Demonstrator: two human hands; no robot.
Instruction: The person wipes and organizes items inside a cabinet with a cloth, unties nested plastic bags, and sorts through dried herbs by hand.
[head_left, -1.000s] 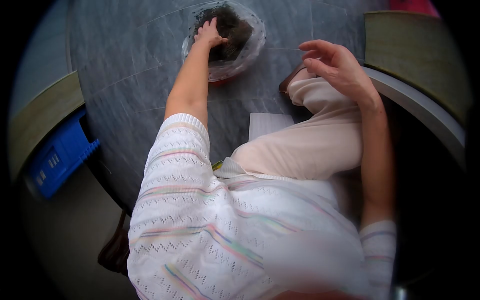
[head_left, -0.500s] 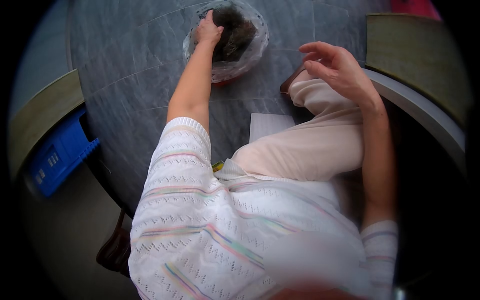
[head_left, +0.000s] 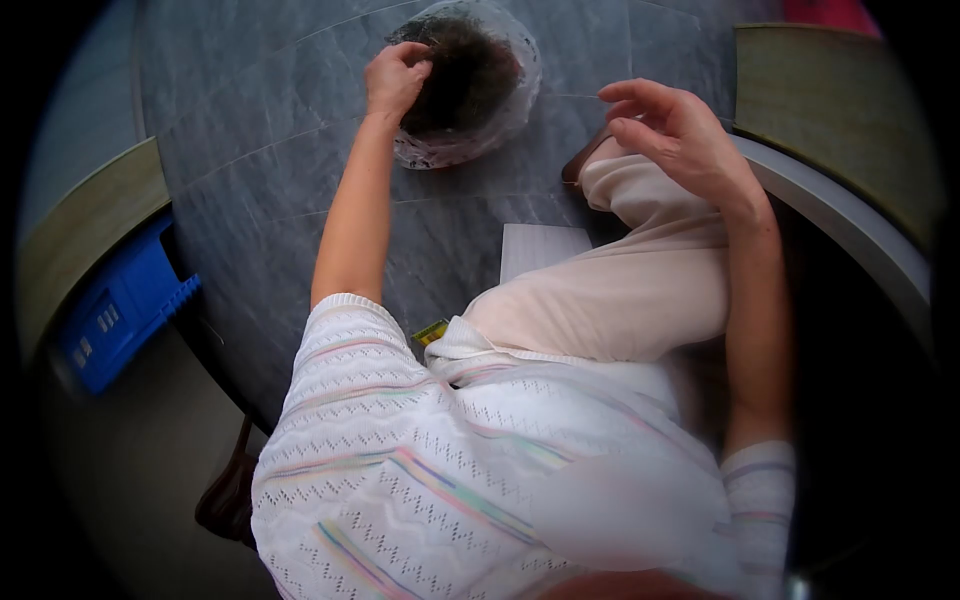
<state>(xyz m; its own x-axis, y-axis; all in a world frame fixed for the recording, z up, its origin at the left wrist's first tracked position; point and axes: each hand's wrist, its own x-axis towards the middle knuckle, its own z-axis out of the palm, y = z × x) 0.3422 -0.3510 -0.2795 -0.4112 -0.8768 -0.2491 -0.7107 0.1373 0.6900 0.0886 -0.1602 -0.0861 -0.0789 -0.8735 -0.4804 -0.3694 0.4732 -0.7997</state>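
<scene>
A round bin lined with a clear plastic bag stands on the floor at the top. It is filled with a dark, hair-like fibrous mass. My left hand is at the bin's left edge, thumb and fingertips pinched together beside the mass. Whether they grip strands or the bag's edge cannot be made out. Above my bent knee hovers my right hand, its fingers loosely curled and apart, with nothing seen in it.
Grey tiles cover the floor. A pale flat panel lies near my leg. At left is a blue plastic container; a yellow-green item shows by my waist. A curved pale edge runs along the right.
My left hand has drawn back left and down from over the bin, its outstretched index finger now closed into a pinch. The dark mass looks shifted and spread leftward. My right hand stays put.
</scene>
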